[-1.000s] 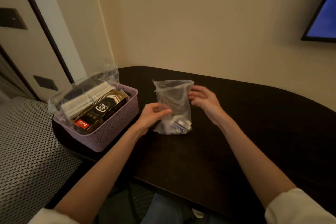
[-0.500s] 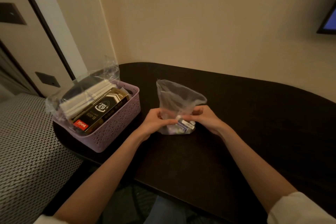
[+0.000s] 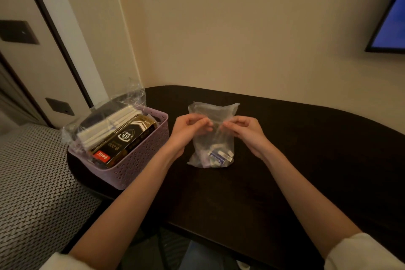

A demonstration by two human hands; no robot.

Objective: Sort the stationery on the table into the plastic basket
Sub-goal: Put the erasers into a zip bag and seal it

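Observation:
A clear plastic bag (image 3: 213,114) stands upright on the dark table (image 3: 306,149), with small stationery items (image 3: 220,155) lying at its bottom. My left hand (image 3: 188,129) pinches the bag's front about halfway up on the left. My right hand (image 3: 244,130) pinches it on the right at the same height. The lilac plastic basket (image 3: 140,166) sits at the table's left end. It holds a black and gold box (image 3: 125,142) marked 0.5 mm and a clear packet of white sticks (image 3: 103,127).
The table's left end juts over a woven grey seat (image 3: 32,182). A beige wall runs close behind the table. A screen (image 3: 390,26) hangs at the upper right. The table's near edge curves toward my body.
Both hands have moved up from the bag's bottom to its middle and now pinch it there. The bag's drooping top stands straighter.

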